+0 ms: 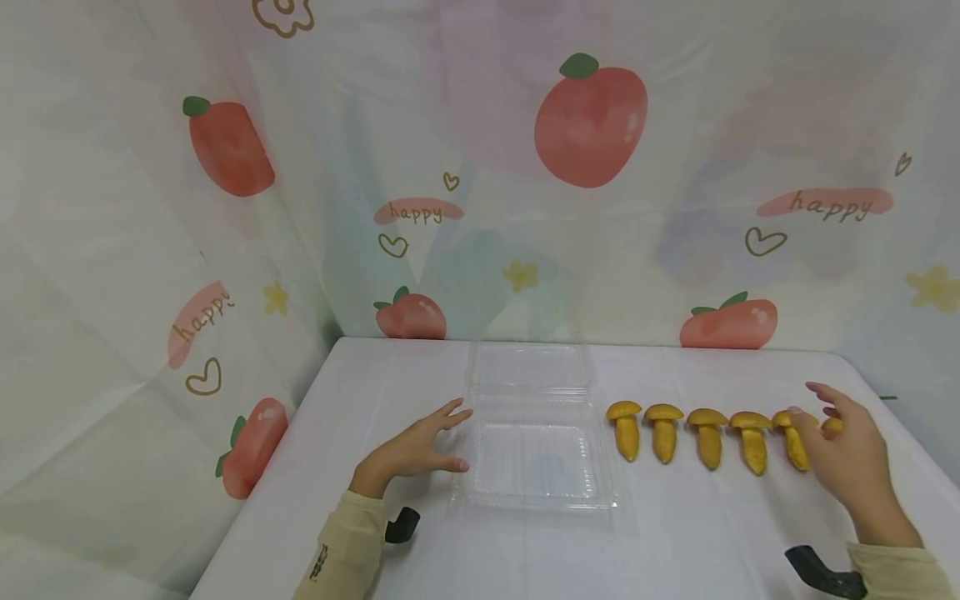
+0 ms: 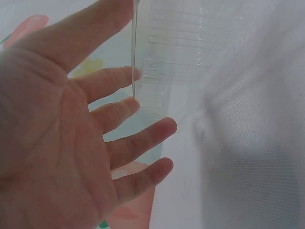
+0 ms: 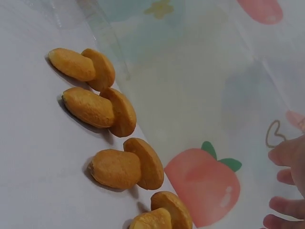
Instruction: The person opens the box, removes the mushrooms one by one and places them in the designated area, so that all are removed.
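Note:
A clear plastic clamshell box (image 1: pixel 532 498) lies with its lid (image 1: pixel 528 367) folded back toward the wall. At its left side is my left hand (image 1: pixel 412 447), fingers spread and extended, thumb and fingertips right at the rim. The left wrist view shows the box edge (image 2: pixel 134 52) standing by the thumb and upper fingers of that hand (image 2: pixel 71 119). Several yellow-brown mushrooms (image 1: pixel 707 437) form a row right of the box, caps pointing away. Over the row's right end hovers my right hand (image 1: pixel 851 454), fingers loosely bent and holding nothing; it partly hides the last mushrooms (image 1: pixel 797 450).
A white cloth covers the table (image 1: pixel 480 558). Patterned curtains with printed peaches (image 1: pixel 591 125) rise behind it and along the left. Black curved pieces (image 1: pixel 825 573) sit by both wrists, beside the beige sleeves (image 1: pixel 341 542).

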A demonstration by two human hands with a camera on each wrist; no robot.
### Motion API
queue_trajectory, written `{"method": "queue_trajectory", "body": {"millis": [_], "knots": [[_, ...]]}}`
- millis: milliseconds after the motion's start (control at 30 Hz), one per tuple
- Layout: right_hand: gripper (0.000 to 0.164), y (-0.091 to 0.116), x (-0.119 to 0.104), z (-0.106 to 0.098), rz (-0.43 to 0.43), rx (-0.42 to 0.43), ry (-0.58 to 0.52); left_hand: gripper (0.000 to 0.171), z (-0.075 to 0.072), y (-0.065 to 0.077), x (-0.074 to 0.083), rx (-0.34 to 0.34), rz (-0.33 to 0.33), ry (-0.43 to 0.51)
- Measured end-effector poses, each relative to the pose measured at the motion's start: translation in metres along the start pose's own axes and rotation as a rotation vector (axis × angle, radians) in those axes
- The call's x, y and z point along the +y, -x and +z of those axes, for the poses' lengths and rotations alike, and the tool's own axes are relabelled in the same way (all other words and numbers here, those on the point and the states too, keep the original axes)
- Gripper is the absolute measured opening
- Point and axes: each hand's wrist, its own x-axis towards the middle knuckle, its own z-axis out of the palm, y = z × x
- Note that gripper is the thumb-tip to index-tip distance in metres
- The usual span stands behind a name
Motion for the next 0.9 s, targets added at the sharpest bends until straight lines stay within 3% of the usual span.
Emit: {"method": "queue_trajectory", "body": {"millis": [300, 567, 900], "knots": [[0.060, 0.007, -0.015, 0.010, -0.081, -0.028, 0.002, 0.085, 0.000, 0.000, 0.001, 0.000, -0.006, -0.002], [0.057, 0.015, -0.028, 0.021, -0.256, -0.051, 0.015, 0.086, 0.000, 0.000, 0.000, -0.001, -0.007, -0.017], [0.048, 0.023, -0.040, 0.037, -0.363, -0.112, -0.046, 0.086, 0.000, -0.001, -0.001, -0.003, -0.009, -0.014]]}}
